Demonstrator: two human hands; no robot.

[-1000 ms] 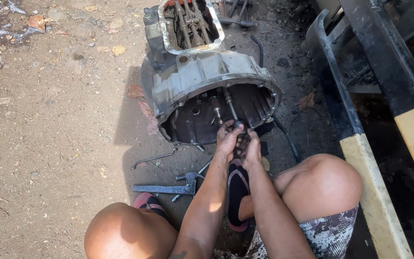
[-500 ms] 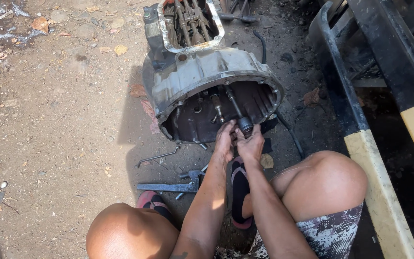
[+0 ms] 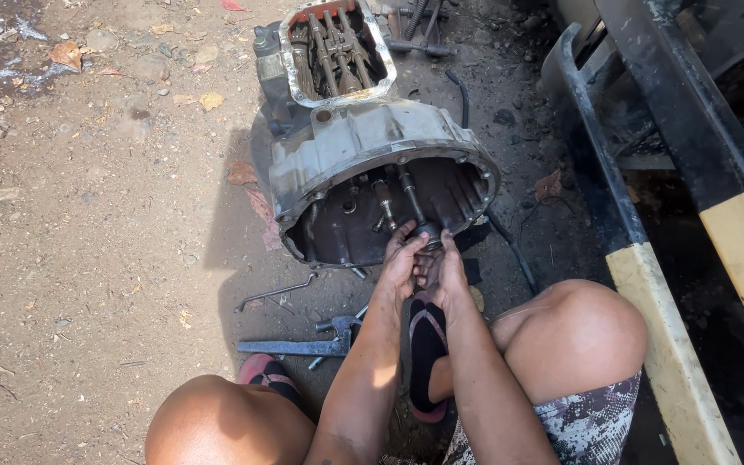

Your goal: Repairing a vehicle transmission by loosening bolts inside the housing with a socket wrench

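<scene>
fingers of both the left hand (image 3: 402, 263) and right hand (image 3: 449, 269) are closing around a dark round part (image 3: 429, 234) on the gearbox (image 3: 363, 146) shaft. a wrench (image 3: 299, 347) is lying on the dirt ground (image 3: 88, 224) nearby

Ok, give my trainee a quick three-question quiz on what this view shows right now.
1. True or false: both hands, left hand and right hand, meet at the shaft tip of the grey metal gearbox housing.
2. Where does the long flat steel tool lie: A on the dirt, B inside the housing?
3. What colour is the sandal under the forearms?

Key: 1 true; 2 A; 3 black with a pink edge.
</scene>
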